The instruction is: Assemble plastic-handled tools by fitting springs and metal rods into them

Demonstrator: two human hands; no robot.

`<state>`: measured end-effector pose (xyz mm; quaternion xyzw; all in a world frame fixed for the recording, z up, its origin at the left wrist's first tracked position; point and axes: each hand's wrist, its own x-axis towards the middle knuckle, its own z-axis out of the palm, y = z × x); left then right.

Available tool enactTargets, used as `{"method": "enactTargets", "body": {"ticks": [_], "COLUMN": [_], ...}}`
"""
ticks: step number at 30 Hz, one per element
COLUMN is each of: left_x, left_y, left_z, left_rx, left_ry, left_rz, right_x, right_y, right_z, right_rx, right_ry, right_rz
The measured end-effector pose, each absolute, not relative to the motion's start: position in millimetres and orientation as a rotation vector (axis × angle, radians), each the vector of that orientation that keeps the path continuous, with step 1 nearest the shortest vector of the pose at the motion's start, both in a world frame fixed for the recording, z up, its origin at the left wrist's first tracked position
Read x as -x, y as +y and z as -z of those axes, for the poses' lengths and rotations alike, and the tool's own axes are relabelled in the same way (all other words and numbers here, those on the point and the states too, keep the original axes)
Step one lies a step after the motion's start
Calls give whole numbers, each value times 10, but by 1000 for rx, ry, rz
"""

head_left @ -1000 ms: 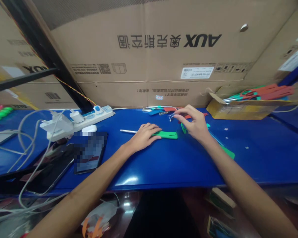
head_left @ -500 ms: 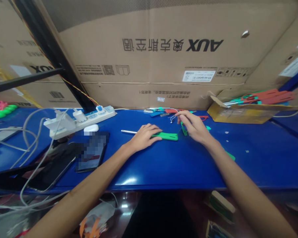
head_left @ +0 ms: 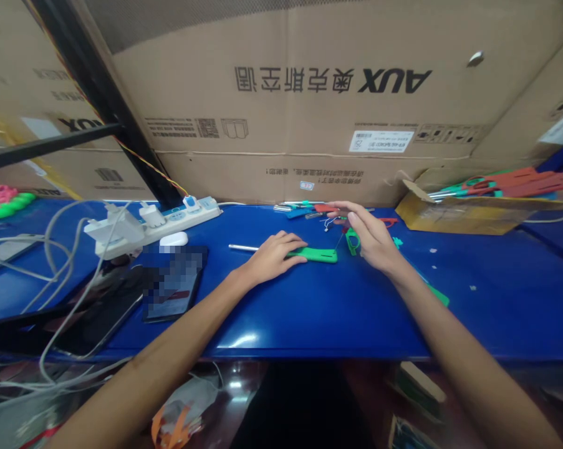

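My left hand lies closed around a flat green plastic handle with a dark slot near its right end. A thin metal rod sticks out to the left of that hand. Over the handle's right end is my right hand, its fingers bent together. A thin string runs from the handle's end up towards these fingers; the fingertip grip is partly hidden. Just under the right hand lies a green clip-like piece. A white cord shows beside its fingertips.
Behind the hands lie several coloured handles with metal rods. An open carton of orange and green pieces stands back right. On the left are a power strip, a white earphone case and phones. Another green handle lies by my right forearm.
My right hand has shifted slightly right, and its fingers look straighter. My left hand and the green handle stay nearly in place. The view has tilted a little.
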<state>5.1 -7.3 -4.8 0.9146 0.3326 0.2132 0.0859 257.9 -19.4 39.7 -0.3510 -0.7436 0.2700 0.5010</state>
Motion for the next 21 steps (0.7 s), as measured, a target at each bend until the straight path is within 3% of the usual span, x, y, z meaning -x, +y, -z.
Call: {"method": "enactTargets", "body": {"ticks": [18, 21], "left_x": [-51, -51], "left_y": [-87, -88], "left_z": [16, 15], "left_rx": [-2726, -2723], "left_ry": [977, 976], "left_rz": [-630, -637], "right_x": [-2627, -2614], "right_y": [-184, -202], "right_z": [-430, -447], "right_rx": [926, 891], "right_ry": [-1849, -1885], "right_rz": [-273, -370]}}
